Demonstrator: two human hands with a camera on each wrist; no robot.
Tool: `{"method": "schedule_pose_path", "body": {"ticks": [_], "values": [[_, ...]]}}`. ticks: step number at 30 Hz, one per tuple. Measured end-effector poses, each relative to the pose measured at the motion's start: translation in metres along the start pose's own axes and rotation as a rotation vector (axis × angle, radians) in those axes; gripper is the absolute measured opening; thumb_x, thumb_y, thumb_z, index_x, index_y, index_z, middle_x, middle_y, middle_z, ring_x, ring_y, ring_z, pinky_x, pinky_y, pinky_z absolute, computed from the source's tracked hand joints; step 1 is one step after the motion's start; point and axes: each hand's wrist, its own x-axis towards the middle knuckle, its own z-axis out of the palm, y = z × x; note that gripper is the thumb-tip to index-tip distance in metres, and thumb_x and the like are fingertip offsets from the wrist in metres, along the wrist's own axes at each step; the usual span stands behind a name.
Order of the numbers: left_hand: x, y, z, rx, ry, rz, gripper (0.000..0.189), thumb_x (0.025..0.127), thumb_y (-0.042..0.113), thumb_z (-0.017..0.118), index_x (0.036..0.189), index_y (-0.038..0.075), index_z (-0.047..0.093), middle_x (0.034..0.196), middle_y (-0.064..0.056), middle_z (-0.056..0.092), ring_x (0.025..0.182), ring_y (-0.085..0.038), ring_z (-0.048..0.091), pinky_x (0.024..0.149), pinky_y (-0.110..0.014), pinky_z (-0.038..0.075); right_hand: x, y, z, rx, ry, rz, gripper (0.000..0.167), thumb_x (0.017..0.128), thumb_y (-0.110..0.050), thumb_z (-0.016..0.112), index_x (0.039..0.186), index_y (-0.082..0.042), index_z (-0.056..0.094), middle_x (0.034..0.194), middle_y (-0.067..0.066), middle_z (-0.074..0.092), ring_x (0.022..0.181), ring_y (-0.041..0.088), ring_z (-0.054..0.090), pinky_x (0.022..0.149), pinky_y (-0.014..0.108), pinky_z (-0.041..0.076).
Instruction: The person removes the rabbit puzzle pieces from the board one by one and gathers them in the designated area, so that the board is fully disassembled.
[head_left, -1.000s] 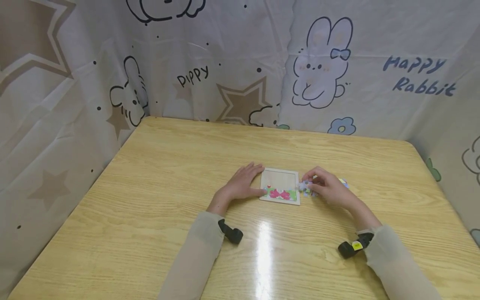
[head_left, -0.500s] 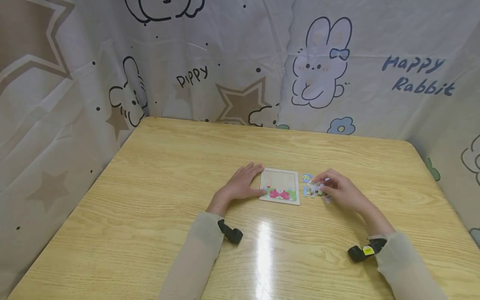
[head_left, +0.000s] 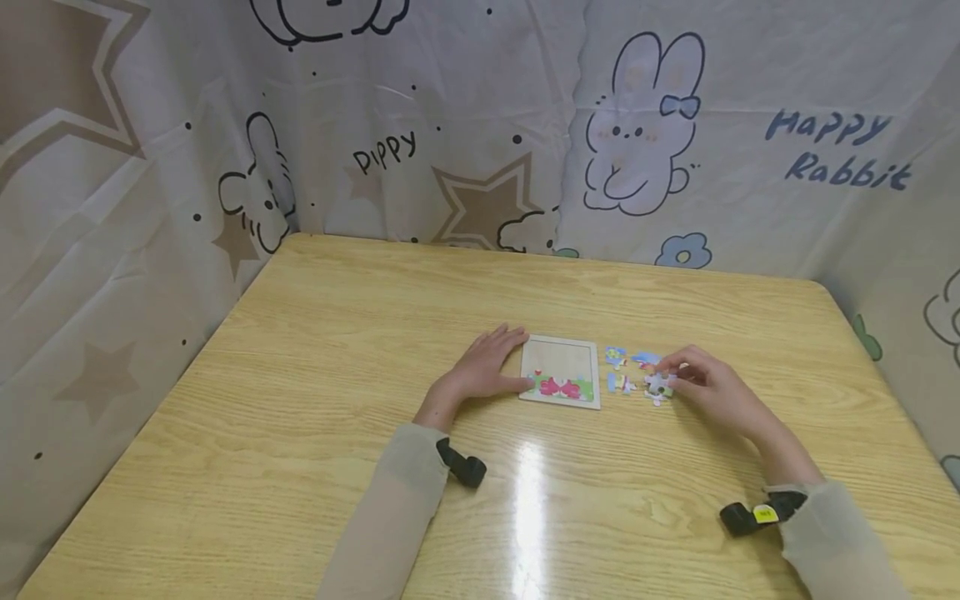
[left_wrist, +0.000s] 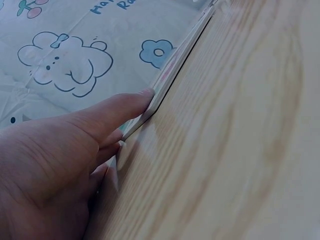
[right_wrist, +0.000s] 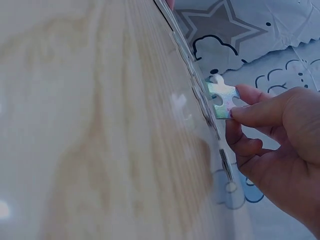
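A square wooden puzzle tray (head_left: pixel 559 350) lies on the table, with red and green pieces filling its near strip and bare wood behind them. My left hand (head_left: pixel 486 365) rests along its left side, fingers extended toward the far corner. In the left wrist view the thumb (left_wrist: pixel 122 111) presses on the rim of the tray. To the right of the tray, my right hand (head_left: pixel 708 386) pinches a jigsaw piece (right_wrist: pixel 222 97) between thumb and fingertips, raised above the other loose pieces. That piece has a knob and notches and a pale, greenish face.
Several loose jigsaw pieces (head_left: pixel 621 383) lie just right of the tray, some partly behind the right hand. The wood-grain table (head_left: pixel 360 333) reaches back to a printed curtain (head_left: pixel 480 125). Light glares off the table in front of the tray.
My right hand has moved right, away from the tray, with the jigsaw piece in its fingers, uncovering the loose pieces beside the tray. The left hand and tray have stayed put.
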Motion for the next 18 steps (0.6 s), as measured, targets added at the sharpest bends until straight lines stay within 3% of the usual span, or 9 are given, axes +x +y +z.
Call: {"method": "schedule_pose_path", "body": {"ticks": [10, 18], "values": [[0.000, 0.001, 0.000, 0.001, -0.003, -0.002, 0.081, 0.090, 0.044, 0.066, 0.155, 0.014, 0.029, 0.165, -0.002, 0.021, 0.156, -0.022, 0.006, 0.129, -0.041, 0.002, -0.012, 0.010, -0.010, -0.032, 0.010, 0.046, 0.021, 0.095, -0.003, 0.059, 0.114, -0.010, 0.066, 0.114, 0.006, 0.061, 0.095, -0.014, 0.049, 0.080, 0.002, 0.042], [0.000, 0.001, -0.001, -0.001, 0.001, -0.001, 0.081, 0.090, 0.044, 0.066, 0.155, 0.013, 0.029, 0.165, -0.003, 0.022, 0.156, -0.023, 0.007, 0.129, -0.041, 0.003, -0.020, 0.017, -0.016, -0.018, 0.037, 0.004, 0.021, 0.093, -0.002, 0.061, 0.112, -0.008, 0.067, 0.110, 0.006, 0.061, 0.094, -0.015, 0.049, 0.078, 0.002, 0.043]]}}
